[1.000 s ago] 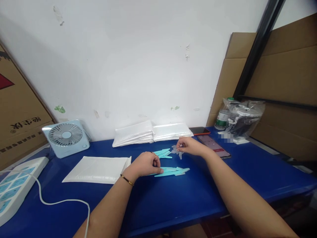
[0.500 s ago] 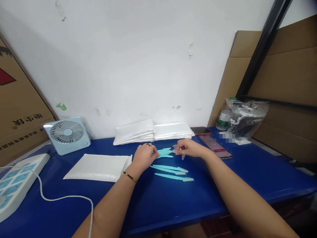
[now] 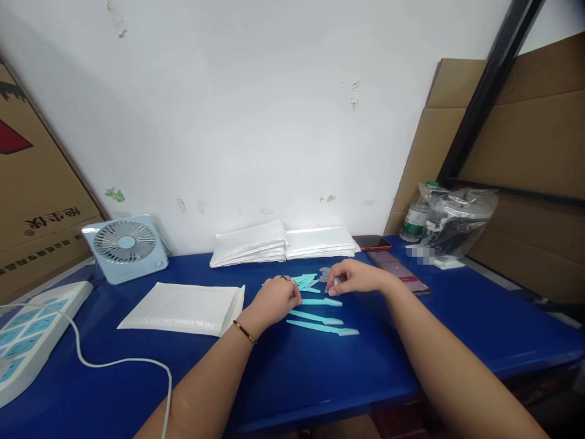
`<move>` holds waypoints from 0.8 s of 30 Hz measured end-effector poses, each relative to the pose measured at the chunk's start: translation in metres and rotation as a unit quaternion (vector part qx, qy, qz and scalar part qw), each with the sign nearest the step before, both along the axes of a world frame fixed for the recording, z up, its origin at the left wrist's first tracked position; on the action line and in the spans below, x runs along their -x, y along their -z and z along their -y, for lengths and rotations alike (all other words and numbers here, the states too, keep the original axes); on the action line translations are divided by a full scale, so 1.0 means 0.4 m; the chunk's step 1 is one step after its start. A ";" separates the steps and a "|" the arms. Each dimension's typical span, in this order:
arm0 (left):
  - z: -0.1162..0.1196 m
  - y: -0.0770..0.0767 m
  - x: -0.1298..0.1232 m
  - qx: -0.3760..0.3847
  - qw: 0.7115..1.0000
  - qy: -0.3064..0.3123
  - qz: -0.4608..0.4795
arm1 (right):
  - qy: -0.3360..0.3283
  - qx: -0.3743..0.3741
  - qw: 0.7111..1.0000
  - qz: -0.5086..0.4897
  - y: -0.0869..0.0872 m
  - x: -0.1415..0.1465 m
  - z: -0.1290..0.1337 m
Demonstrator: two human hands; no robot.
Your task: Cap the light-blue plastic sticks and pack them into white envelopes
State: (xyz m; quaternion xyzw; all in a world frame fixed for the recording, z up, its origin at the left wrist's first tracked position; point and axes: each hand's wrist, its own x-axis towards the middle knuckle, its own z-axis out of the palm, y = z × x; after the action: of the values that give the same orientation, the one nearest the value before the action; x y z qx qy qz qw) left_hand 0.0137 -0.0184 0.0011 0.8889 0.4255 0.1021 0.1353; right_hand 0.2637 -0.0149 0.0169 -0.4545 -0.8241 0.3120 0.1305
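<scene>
Between the fingertips of my left hand (image 3: pixel 283 297) is the handle of a turquoise eyebrow razor (image 3: pixel 322 302), lying nearly level with its pale covered end pointing right. My right hand (image 3: pixel 350 277) is curled, its thumb and fingers around a small clear plastic cap that is partly hidden. Just behind those fingers lie several more clear caps (image 3: pixel 324 272). A loose pile of turquoise razors (image 3: pixel 307 280) rests beyond my left hand. Closer to me, two razors (image 3: pixel 320 329) lie side by side, pale ends to the right.
A white padded envelope (image 3: pixel 183 306) lies left of my left hand. Stacks of similar envelopes (image 3: pixel 249 244) stand against the wall. Two phones (image 3: pixel 397 271) are at the right, near a bottle (image 3: pixel 414 222) and a plastic bag. A fan (image 3: pixel 125 247) and power strip (image 3: pixel 34 335) occupy the left.
My left hand has moved slightly right and nearer, with one razor now apart from the others in its fingers. My right hand has shifted a little right, its fingers less tightly pinched.
</scene>
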 end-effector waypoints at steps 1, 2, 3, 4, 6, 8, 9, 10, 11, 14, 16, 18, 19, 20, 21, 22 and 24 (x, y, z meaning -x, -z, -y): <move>-0.004 -0.003 0.002 -0.012 1.000 -0.018 0.003 | -0.016 0.006 1.000 0.005 -0.003 0.004 0.002; -0.007 -0.007 0.004 -0.024 0.999 -0.035 0.007 | -0.024 0.011 1.000 0.004 -0.003 0.008 0.003; -0.009 -0.011 0.005 -0.033 0.998 -0.051 0.011 | -0.025 0.016 1.000 -0.004 -0.002 0.011 0.002; -0.011 -0.015 0.005 -0.041 0.997 -0.064 0.014 | -0.019 0.016 1.000 -0.014 0.001 0.012 0.001; -0.011 -0.022 0.003 -0.054 0.995 -0.084 0.016 | 0.002 0.006 1.000 -0.029 0.008 0.012 -0.005; -0.011 -0.026 0.001 -0.063 0.993 -0.096 0.009 | 0.014 -0.012 0.999 -0.028 0.017 0.006 -0.012; -0.011 -0.027 0.002 -0.069 0.992 -0.102 0.005 | 0.015 -0.019 0.999 -0.021 0.020 0.001 -0.016; -0.013 -0.027 0.003 -0.072 0.991 -0.109 -0.001 | 0.017 -0.024 0.999 -0.013 0.024 -0.005 -0.020; -0.016 -0.027 0.007 -0.073 0.990 -0.117 -0.005 | 0.022 -0.027 0.999 -0.004 0.027 -0.012 -0.024; -0.024 -0.027 0.022 -0.082 0.987 -0.135 0.004 | 0.075 -0.042 0.996 0.025 0.032 -0.032 -0.034; -0.023 -0.026 0.028 -0.078 0.992 -0.099 0.027 | 0.110 -0.057 0.992 0.039 0.030 -0.041 -0.036; -0.013 -0.024 0.026 -0.052 0.998 -0.012 0.030 | 0.124 -0.073 0.989 0.043 0.023 -0.043 -0.032; -0.006 -0.022 0.022 -0.034 0.999 0.033 0.018 | 0.122 -0.077 0.989 0.039 0.019 -0.041 -0.028; 0.001 -0.019 0.017 -0.019 0.997 0.071 0.002 | 0.115 -0.077 0.990 0.032 0.013 -0.038 -0.023; 0.007 -0.016 0.011 -0.011 0.995 0.096 -0.014 | 0.103 -0.070 0.992 0.023 0.008 -0.032 -0.017; 0.012 -0.013 0.006 -0.009 0.994 0.104 -0.026 | 0.085 -0.056 0.995 0.011 0.002 -0.025 -0.011; 0.014 -0.008 -0.001 -0.021 0.996 0.085 -0.028 | 0.039 -0.014 0.999 -0.008 -0.006 -0.008 0.001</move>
State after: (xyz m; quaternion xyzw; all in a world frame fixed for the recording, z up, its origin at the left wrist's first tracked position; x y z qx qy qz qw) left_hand 0.0141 -0.0239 0.0044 0.9273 0.3492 0.0745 0.1126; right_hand 0.2670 -0.0151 0.0192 -0.4821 -0.8088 0.2986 0.1559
